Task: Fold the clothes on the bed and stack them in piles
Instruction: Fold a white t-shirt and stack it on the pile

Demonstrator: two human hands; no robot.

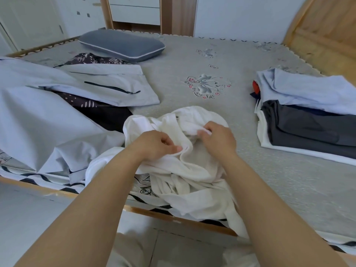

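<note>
Both hands work a crumpled white garment (185, 170) at the near edge of the bed (269, 180). Left hand (156, 145) pinches a fold of its fabric; right hand (217, 137) grips another bunched fold just beside it. Unfolded pale blue clothes (57, 116) lie heaped to the left. A folded pile (308, 112) sits to the right, well apart. Grey pillow (123, 44) at the far side

White garment (192, 170) crumpled at bed (192, 60) near edge, partly hanging over. Folded stack (308, 112), pale blue over dark grey over white, at bed's right side. Unfolded pale blue and dark patterned heap (57, 112) at bed's left side.
</note>
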